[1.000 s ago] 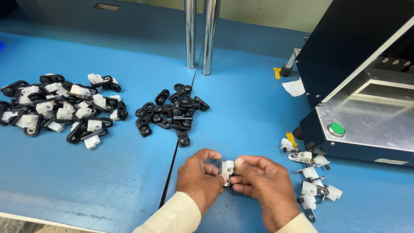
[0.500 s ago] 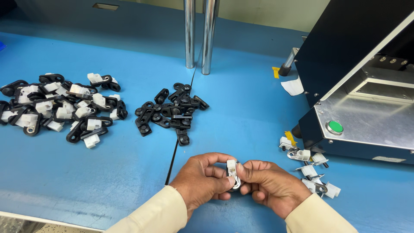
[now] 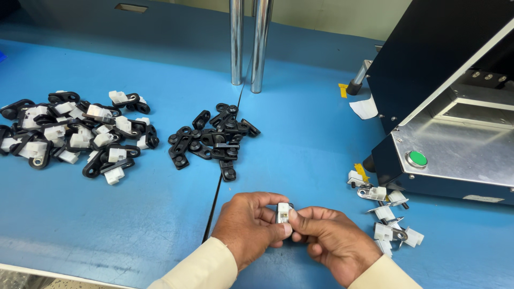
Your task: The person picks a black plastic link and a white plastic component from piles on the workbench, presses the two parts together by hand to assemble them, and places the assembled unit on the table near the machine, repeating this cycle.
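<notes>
My left hand [image 3: 250,227] and my right hand [image 3: 331,242] meet low in the middle of the head view, over the blue table [image 3: 134,214]. Between their fingertips they pinch one small white plastic part [image 3: 282,213], held upright with a dark piece behind it. Just ahead of the hands lies a heap of black plastic clips [image 3: 213,140]. To the right of my right hand sits a cluster of white parts with metal pins [image 3: 386,214].
A large pile of joined black-and-white parts [image 3: 75,134] lies at the left. Two upright chrome posts [image 3: 247,43] stand at the back. A black and steel machine with a green button [image 3: 416,158] fills the right side. A seam [image 3: 214,198] runs down the table.
Both hands shifted slightly and turned the white part upright between the fingertips; the view moved a little. The piles have not moved.
</notes>
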